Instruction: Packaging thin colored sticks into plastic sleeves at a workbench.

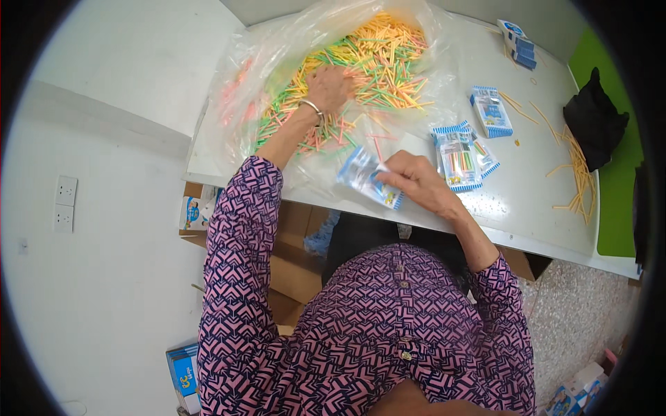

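Note:
A large clear plastic bag (295, 31) lies spread at the back of the table, with a heap of thin yellow, green, orange and pink sticks (388, 52) in it. My left hand (328, 89), with a bangle at its wrist, reaches into this heap. Its fingertips are hidden among the sticks, so their grip does not show. Near the table's front edge my right hand (420, 182) pinches a small blue-and-white packet (366, 179) between thumb and fingers. To the right of that hand lie overlapping packets (458, 158) with coloured sticks showing through their clear windows.
Another blue-and-white packet (492, 112) rests farther back, and a stack of blue-and-white cards (517, 46) sits at the far right. Loose pale yellow sticks (581, 182) lie beside a black cloth or bag (596, 118). Below the table stand cardboard boxes (295, 270).

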`<state>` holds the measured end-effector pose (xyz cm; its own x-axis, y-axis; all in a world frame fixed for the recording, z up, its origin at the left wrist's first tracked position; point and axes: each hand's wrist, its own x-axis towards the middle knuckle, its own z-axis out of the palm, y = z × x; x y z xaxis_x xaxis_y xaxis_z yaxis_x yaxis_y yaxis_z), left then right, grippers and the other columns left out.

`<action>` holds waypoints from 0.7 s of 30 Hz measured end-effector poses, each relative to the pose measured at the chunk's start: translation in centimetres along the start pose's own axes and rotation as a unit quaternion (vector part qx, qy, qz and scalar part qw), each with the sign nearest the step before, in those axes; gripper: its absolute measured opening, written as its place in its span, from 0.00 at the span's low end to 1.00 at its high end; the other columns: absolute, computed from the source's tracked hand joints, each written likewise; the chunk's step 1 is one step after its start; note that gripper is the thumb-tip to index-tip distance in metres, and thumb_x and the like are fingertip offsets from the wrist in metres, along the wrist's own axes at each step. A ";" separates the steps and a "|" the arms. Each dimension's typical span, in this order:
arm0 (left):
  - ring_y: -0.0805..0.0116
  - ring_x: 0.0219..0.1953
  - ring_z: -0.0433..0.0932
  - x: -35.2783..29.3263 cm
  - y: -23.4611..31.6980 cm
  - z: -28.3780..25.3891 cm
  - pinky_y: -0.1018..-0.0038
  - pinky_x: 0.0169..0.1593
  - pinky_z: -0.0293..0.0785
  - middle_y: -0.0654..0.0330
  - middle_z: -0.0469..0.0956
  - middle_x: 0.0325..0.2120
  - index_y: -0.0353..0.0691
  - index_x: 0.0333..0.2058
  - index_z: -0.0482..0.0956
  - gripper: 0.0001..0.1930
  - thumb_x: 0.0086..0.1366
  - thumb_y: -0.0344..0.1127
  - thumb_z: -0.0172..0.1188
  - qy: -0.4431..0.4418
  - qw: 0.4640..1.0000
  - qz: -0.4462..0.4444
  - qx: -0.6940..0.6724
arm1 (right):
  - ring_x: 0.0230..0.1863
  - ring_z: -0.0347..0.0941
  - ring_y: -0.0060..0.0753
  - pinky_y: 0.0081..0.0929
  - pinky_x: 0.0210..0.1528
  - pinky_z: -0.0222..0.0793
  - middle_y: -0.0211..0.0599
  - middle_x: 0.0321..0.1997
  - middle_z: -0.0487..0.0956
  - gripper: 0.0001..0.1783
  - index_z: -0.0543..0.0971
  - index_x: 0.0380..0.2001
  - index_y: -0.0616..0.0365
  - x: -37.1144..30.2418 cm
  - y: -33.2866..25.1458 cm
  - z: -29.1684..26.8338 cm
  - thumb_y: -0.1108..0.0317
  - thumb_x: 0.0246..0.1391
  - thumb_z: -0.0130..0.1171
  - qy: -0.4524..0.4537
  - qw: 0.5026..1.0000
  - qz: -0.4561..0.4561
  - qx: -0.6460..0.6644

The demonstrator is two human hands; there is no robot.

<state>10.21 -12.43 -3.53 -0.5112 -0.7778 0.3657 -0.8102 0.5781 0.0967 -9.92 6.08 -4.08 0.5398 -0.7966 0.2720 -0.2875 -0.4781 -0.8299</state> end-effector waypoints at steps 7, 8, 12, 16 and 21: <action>0.70 0.32 0.73 0.4 0.1 -4.4 0.74 0.38 0.69 0.59 0.76 0.28 0.37 0.29 0.78 0.12 0.60 0.40 0.54 -0.015 0.863 -0.207 -0.461 | 0.35 0.70 0.17 0.16 0.40 0.62 0.30 0.35 0.79 0.16 0.78 0.37 0.64 4.3 -1.6 -1.6 0.61 0.57 0.53 0.253 0.878 0.152 0.376; 0.70 0.32 0.73 0.2 0.0 -4.6 0.74 0.38 0.69 0.59 0.76 0.28 0.37 0.29 0.78 0.12 0.60 0.40 0.54 -0.010 0.864 -0.209 -0.458 | 0.37 0.71 0.21 0.19 0.43 0.62 0.32 0.38 0.78 0.16 0.76 0.40 0.64 5.6 -1.2 -0.9 0.61 0.58 0.52 0.285 0.845 0.158 0.424; 0.63 0.39 0.77 0.4 1.3 -5.0 0.70 0.45 0.72 0.51 0.77 0.36 0.31 0.33 0.75 0.13 0.64 0.38 0.51 0.006 0.692 -0.235 -0.682 | 0.42 0.71 0.31 0.31 0.51 0.65 0.37 0.42 0.76 0.16 0.72 0.45 0.63 9.9 -0.6 -0.5 0.63 0.61 0.47 0.372 0.692 0.208 0.582; 0.63 0.38 0.76 -0.7 4.3 -3.8 0.70 0.45 0.73 0.52 0.77 0.37 0.31 0.38 0.72 0.11 0.64 0.35 0.53 -0.022 0.555 -0.206 -0.806 | 0.42 0.70 0.32 0.33 0.49 0.67 0.39 0.40 0.76 0.13 0.73 0.41 0.63 13.4 2.3 1.0 0.66 0.61 0.46 0.370 0.617 0.142 0.680; 0.74 0.28 0.74 -1.9 7.7 -1.6 0.78 0.33 0.71 0.60 0.75 0.28 0.36 0.32 0.72 0.06 0.60 0.31 0.58 0.145 0.564 -0.245 -0.775 | 0.34 0.72 0.33 0.30 0.38 0.70 0.39 0.34 0.76 0.10 0.72 0.37 0.64 15.0 3.2 2.3 0.68 0.61 0.45 0.416 0.520 0.110 0.738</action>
<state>5.39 -6.11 -2.04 -0.0840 -0.9948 0.0580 0.5050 0.0077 0.8631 -0.98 -6.54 -3.76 -0.0832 -0.9499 -0.3014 0.9815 -0.0258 -0.1897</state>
